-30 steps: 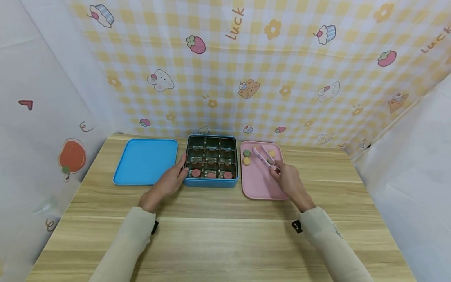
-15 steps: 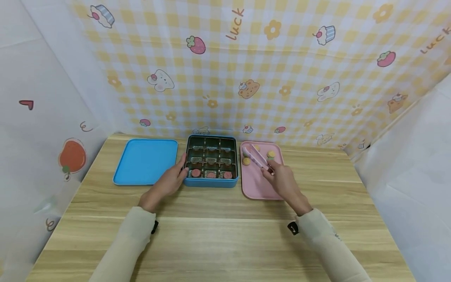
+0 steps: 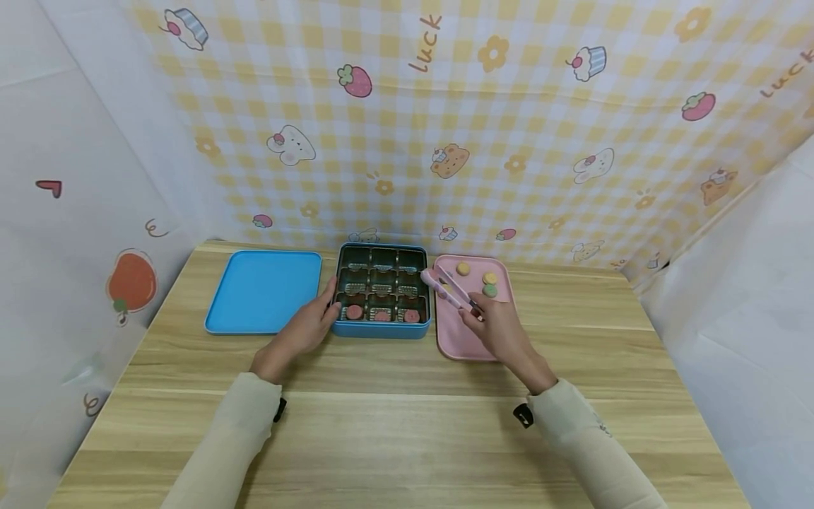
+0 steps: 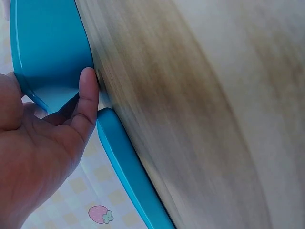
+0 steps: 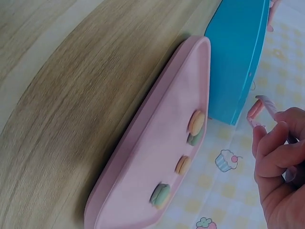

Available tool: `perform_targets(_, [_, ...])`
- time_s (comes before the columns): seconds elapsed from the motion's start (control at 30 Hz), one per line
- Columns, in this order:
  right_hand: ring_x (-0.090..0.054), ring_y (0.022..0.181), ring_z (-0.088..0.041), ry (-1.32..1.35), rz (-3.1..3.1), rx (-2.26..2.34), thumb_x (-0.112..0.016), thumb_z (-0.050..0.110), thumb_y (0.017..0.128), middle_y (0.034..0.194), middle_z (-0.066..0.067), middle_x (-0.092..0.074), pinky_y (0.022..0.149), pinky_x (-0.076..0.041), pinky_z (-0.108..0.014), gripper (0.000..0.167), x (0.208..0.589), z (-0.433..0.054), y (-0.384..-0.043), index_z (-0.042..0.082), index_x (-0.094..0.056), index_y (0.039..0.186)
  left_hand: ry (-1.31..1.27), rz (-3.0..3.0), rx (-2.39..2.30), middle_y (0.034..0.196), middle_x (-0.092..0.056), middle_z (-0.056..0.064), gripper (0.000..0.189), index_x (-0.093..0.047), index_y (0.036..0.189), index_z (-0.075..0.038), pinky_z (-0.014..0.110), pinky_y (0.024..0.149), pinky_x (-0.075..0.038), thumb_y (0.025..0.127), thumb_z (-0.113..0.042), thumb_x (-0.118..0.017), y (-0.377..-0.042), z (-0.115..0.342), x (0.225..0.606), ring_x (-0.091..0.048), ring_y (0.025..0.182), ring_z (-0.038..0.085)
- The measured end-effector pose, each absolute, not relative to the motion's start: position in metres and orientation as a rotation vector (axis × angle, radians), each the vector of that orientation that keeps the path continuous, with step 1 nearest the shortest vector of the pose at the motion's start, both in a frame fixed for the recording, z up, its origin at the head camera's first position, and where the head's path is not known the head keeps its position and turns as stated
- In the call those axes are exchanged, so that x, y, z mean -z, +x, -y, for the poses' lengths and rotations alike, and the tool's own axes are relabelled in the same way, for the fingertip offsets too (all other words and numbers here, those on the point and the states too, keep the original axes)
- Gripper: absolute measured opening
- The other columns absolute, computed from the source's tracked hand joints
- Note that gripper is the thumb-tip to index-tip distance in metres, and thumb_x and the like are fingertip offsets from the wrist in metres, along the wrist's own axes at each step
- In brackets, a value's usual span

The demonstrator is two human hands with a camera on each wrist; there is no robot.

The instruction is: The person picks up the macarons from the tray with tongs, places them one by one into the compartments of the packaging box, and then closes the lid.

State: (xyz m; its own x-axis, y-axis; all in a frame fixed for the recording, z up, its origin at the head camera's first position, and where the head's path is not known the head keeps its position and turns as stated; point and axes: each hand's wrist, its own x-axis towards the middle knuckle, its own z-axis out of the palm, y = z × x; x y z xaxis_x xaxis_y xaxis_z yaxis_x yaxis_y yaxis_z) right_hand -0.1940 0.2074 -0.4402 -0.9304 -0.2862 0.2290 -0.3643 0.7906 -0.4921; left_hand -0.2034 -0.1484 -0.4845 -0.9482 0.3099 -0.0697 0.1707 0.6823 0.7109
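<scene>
My right hand (image 3: 502, 331) holds a pair of pale pink tongs (image 3: 450, 293), their tips over the right rim of the blue box (image 3: 381, 329). The tip end looks pinker; I cannot tell whether a macaron is between the tips. Several yellow and green macarons (image 3: 490, 290) lie on the pink tray (image 3: 454, 341), partly hidden by the tongs in the head view. My left hand (image 3: 307, 324) grips the box's left side, thumb at the front corner. Three pink macarons (image 3: 354, 312) sit in the front row of its divided insert (image 3: 381, 279).
A flat blue tray or lid (image 3: 262, 293) lies left of the box, close to my left hand. The pink tray stands right beside the box. Behind the wooden table (image 3: 381, 431) hangs a checked cloth (image 3: 394, 191).
My right hand has moved left with the tongs, from over the pink tray toward the box. Macarons at the tray's right side are uncovered. My left hand stays on the box.
</scene>
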Motion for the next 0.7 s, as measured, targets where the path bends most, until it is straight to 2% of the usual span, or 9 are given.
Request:
perform_targets(0.2, [-0.041, 0.047, -0.006, 0.505, 2.874, -0.793, -0.067, 0.013, 0.093, 0.063, 0.001, -0.058, 0.042, -0.030, -0.019, 0.008, 0.439, -0.202, -0.191, 0.008, -0.065, 0.088, 0.383, -2.707, -1.118, 0.161, -0.019, 0.025, 0.062, -0.002, 0.159, -0.002, 0.059, 0.113, -0.031, 0.110, -0.021, -0.035, -0.203, 0.149, 0.485, -0.027, 0.144, 0.044])
perform_targets(0.7, [-0.044, 0.049, -0.006, 0.552, 2.933, -0.822, -0.066, 0.012, 0.094, 0.066, 0.001, -0.059, 0.042, -0.031, -0.019, 0.009, 0.443, -0.191, -0.193, 0.009, -0.063, 0.086, 0.375, -2.702, -1.114, 0.161, -0.017, 0.024, 0.062, -0.002, 0.159, -0.003, 0.059, 0.113, -0.030, 0.110, -0.022, -0.035, -0.204, 0.149, 0.484, -0.026, 0.145, 0.044])
